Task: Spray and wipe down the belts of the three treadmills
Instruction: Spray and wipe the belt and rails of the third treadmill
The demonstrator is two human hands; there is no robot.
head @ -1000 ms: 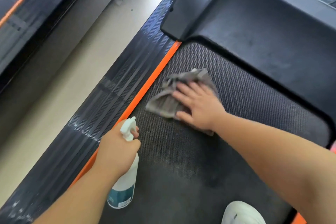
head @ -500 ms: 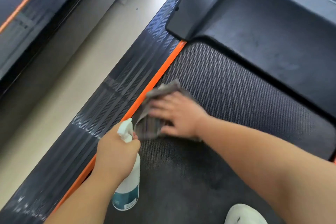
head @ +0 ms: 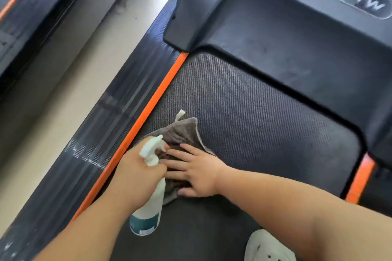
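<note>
As it wiped, cloth (head: 183, 131) neared bottle (head: 148, 207).

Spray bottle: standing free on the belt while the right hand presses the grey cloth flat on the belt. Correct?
Not quite. In the head view the left hand grips the spray bottle around its neck; it is not standing free. The right hand does press the grey cloth flat on the belt.

belt (head: 254, 112) blk mesh | edge strip (head: 148, 112) orange | cloth (head: 184, 133) grey | bottle (head: 148, 207) wht, teal label
</note>
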